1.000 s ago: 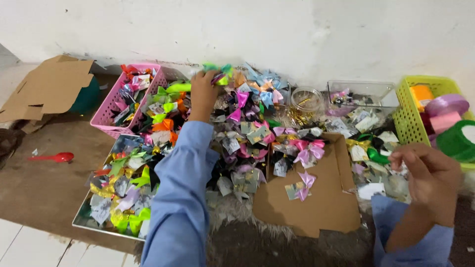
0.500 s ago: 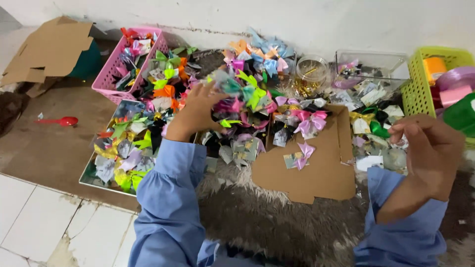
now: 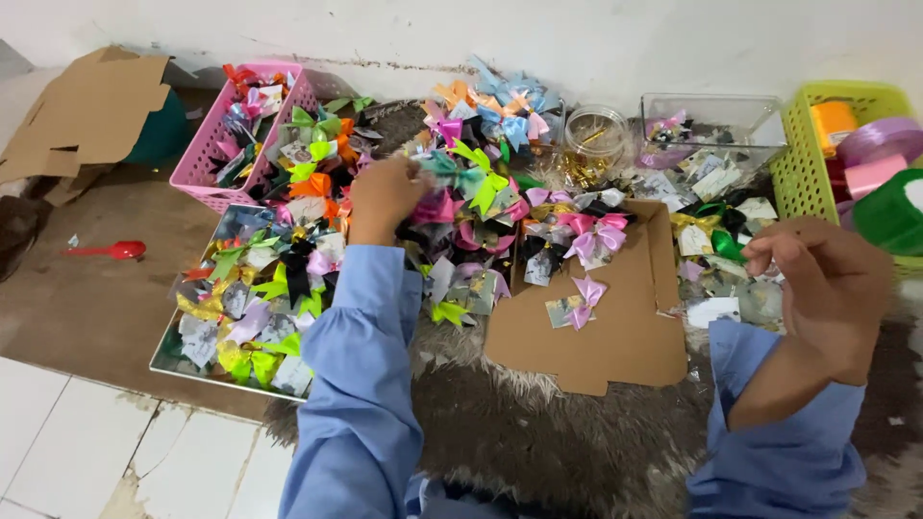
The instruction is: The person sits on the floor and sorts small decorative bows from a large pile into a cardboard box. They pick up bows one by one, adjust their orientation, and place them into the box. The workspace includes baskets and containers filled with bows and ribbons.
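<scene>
Dozens of small ribbon bows [image 3: 452,207] are lying heaped across the floor, many fixed to little rectangular cards. The left hand [image 3: 385,197] is resting on the heap just left of its middle, fingers curled down into the bows and closing on a teal one [image 3: 444,171]. The right hand [image 3: 827,288] is hovering well apart at the right, fingers bunched loosely; whether it is holding anything I cannot tell.

A pink slotted basket [image 3: 207,163] is sitting at the far left of the heap, a shallow tray [image 3: 178,360] of more bows is lying nearer, its front edge meeting the white floor tiles [image 3: 115,442]. A flat brown cardboard sheet [image 3: 615,327] is lying between the hands, carrying a pink bow [image 3: 585,293] on a card. Behind it a round clear jar [image 3: 594,135] and a clear rectangular box [image 3: 711,120] are standing by the wall, and a lime-green basket [image 3: 803,168] of ribbon rolls is filling the right edge. Open room is showing only on the grey shaggy rug [image 3: 558,442] in front, and on the brown floor at left where a red spoon [image 3: 111,251] is lying.
</scene>
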